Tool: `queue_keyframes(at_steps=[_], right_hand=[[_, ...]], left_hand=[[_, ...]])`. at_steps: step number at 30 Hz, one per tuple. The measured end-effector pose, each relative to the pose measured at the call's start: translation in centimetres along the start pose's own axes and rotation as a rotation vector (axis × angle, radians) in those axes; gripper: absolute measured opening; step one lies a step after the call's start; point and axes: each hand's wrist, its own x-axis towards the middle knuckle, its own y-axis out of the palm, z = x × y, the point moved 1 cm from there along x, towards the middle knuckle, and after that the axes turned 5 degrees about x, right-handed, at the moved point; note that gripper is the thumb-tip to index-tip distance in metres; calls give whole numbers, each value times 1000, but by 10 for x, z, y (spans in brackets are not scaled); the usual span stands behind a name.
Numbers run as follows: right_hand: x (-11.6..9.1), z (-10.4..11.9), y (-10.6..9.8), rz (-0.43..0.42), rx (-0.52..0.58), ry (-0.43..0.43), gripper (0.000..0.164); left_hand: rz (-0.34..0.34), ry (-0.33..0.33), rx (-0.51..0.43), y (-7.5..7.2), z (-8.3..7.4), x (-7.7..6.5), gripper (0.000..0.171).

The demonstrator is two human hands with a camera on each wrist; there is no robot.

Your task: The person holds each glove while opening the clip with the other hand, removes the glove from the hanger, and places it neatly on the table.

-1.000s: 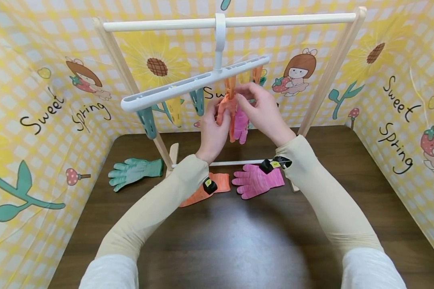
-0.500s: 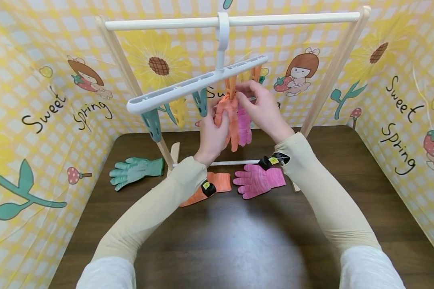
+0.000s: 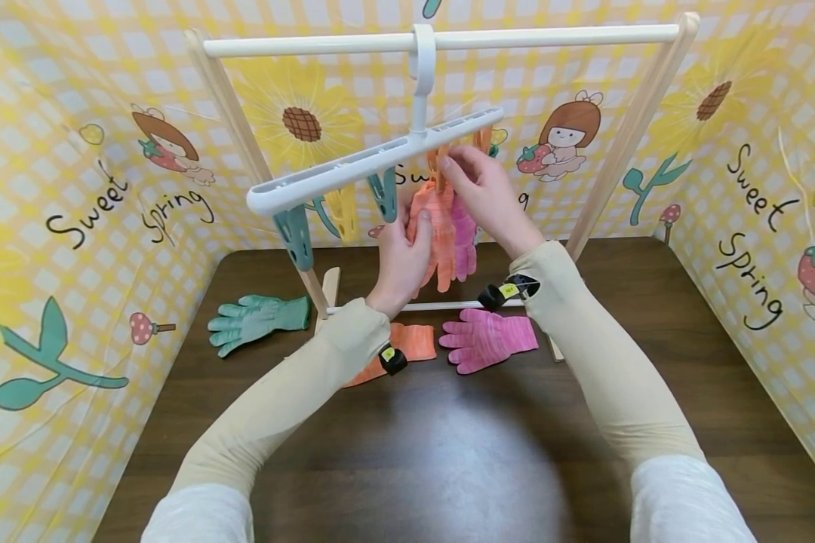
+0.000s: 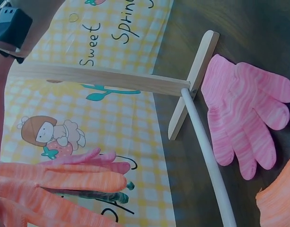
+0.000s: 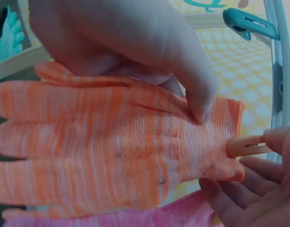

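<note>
My left hand [image 3: 404, 256] pinches an orange striped knit glove [image 5: 102, 142] near its cuff, thumb in front. The glove dangles fingers down below a grey clip hanger [image 3: 380, 158]. At the cuff, my right hand [image 3: 485, 188] pinches an orange clothespin [image 5: 249, 145], whose tip overlaps the cuff edge. Behind this glove hangs a pink glove [image 3: 465, 234]; in the left wrist view a dark green glove [image 4: 112, 195] shows behind both. On the table lie a second pink glove [image 3: 485, 339], a second orange glove [image 3: 410, 343] partly behind the left forearm, and a green glove [image 3: 258, 320].
The hanger hooks over the white top bar [image 3: 550, 36] of a wooden rack, slanting across it. Teal clothespins [image 3: 294, 237] and a yellow clothespin [image 3: 341, 213] hang along its near half. A lower bar [image 3: 441, 305] spans the rack's feet on the dark table [image 3: 448, 467].
The orange glove hangs lower and more spread out than before. My right fingers have risen from the cuff onto the orange clothespin. The hanger's near end has swung slightly right.
</note>
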Motion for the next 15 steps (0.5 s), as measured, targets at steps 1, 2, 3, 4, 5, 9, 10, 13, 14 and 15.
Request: queue_keyframes(at_steps=[1, 2, 3, 4, 5, 9, 10, 13, 14, 15], right_hand=[[1, -1, 1, 5, 25, 7, 39], [1, -1, 2, 10, 58, 19, 39], [1, -1, 3, 17, 101, 33, 39], [1, -2, 3, 24, 156, 48, 38], [1, -2, 4, 31, 213, 65, 38], [2, -4, 8, 50, 472, 131, 35], [3, -5, 8, 52, 520, 139, 34], [4, -6, 11, 32, 644, 155, 27], [4, -6, 11, 19, 677, 160, 24], [5, -6, 12, 7, 707, 163, 21]], left_hand=[[1, 2, 3, 0, 0, 0, 42], [1, 3, 7, -1, 0, 0, 36], [3, 4, 9, -1, 0, -1, 30], [6, 3, 11, -2, 0, -1, 27], [8, 3, 12, -2, 0, -2, 25], [11, -20, 15, -3, 2, -4, 26], [10, -25, 19, -3, 2, -5, 27], [12, -34, 28, -4, 3, -5, 29], [15, -37, 31, -5, 3, -6, 28], [15, -38, 39, -5, 3, -6, 29]])
